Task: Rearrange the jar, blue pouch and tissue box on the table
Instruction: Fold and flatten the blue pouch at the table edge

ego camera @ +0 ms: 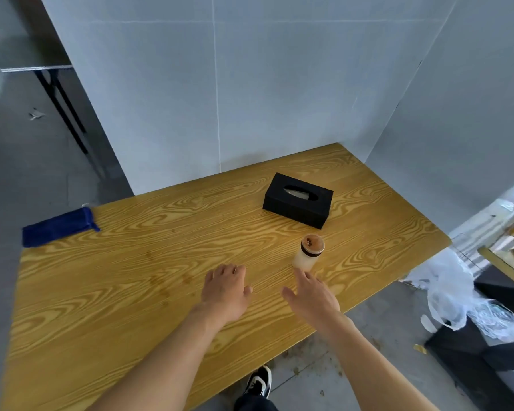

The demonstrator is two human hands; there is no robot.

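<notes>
A small frosted jar point(306, 253) with a brown lid stands upright on the wooden table point(131, 292), right of centre. Behind it lies a black tissue box point(298, 200) with an oval slot on top. A blue pouch point(59, 227) lies flat at the table's far left edge. My right hand point(310, 298) hovers just in front of the jar, fingers spread, fingertips almost at its base, holding nothing. My left hand point(226, 289) is held palm down over the table's middle, empty, left of the jar.
Grey partition walls point(220, 99) close off the table's back and right side. Crumpled plastic bags point(457, 292) and a shelf sit on the floor to the right. Another table's dark legs point(63, 105) stand at the far left. My shoe point(260, 381) shows below the front edge.
</notes>
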